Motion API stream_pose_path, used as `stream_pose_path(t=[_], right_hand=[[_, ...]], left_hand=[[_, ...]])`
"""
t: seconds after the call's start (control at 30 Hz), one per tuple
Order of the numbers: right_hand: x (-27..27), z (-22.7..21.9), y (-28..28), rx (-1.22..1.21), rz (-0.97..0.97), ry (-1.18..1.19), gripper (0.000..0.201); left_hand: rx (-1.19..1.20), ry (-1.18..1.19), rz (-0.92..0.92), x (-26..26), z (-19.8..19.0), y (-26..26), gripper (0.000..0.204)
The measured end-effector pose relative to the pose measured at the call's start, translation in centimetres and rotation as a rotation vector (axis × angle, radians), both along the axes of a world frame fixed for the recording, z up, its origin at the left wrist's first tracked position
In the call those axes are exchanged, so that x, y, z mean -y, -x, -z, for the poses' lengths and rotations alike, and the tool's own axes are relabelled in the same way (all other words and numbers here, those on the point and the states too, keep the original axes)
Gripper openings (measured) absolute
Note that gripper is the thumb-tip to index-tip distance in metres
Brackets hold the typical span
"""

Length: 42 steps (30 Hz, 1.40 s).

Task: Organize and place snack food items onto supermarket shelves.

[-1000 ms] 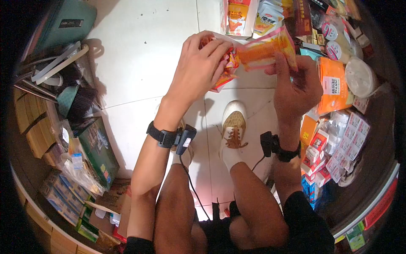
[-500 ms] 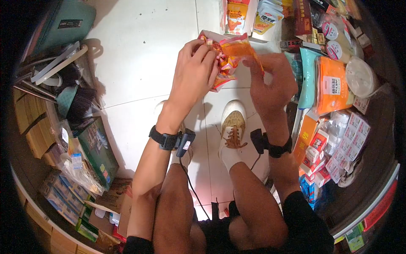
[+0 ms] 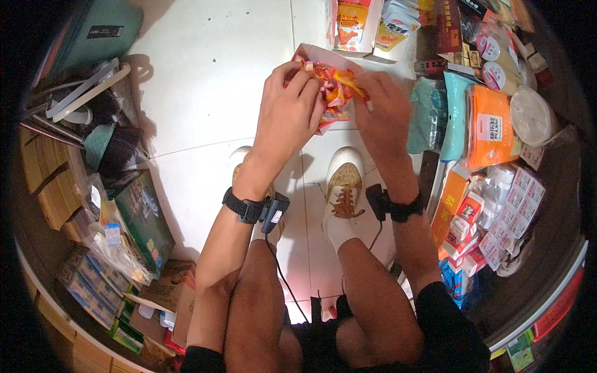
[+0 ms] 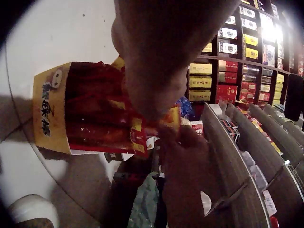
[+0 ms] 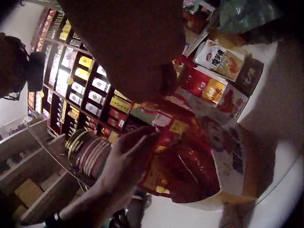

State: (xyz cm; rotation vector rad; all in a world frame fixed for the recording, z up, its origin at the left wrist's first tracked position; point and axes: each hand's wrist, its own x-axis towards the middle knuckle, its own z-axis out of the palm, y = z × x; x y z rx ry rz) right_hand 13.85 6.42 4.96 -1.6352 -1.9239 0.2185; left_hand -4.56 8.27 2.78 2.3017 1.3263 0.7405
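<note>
An open box [image 3: 329, 57] of red and orange snack packets [image 3: 334, 93] is held above the floor in the head view. At its left side the left hand [image 3: 287, 115] bends its fingers over the packets; its thumb is hidden. From the right, the right hand [image 3: 385, 115] pinches an orange-red packet [image 3: 349, 81] among the others. The left wrist view shows the printed box wall [image 4: 50, 109], with the right hand [image 4: 185, 166] close by. In the right wrist view, the left hand's [image 5: 118, 161] fingertips reach the packet edges.
White tiles [image 3: 205, 81] lie beneath the hands. Boxes of snack pouches [image 3: 351, 28] stand just beyond, and bagged goods [image 3: 491, 124] crowd the right side. At left are a brush [image 3: 115, 146] and a green box [image 3: 143, 217].
The right hand has moved left, bringing its packet from beside the box in among the others. The left hand has stayed nearly still; the teal bags at right are now uncovered.
</note>
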Motion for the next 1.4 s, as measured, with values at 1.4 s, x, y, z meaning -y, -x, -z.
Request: stream_pose_path(t=[1.4], right_hand=[[-1.8, 1.8, 2.6, 0.175, -0.220, 0.062, 0.027]], left_hand=[[0.067, 0.220, -0.053, 2.1, 0.2, 4.3, 0.027]])
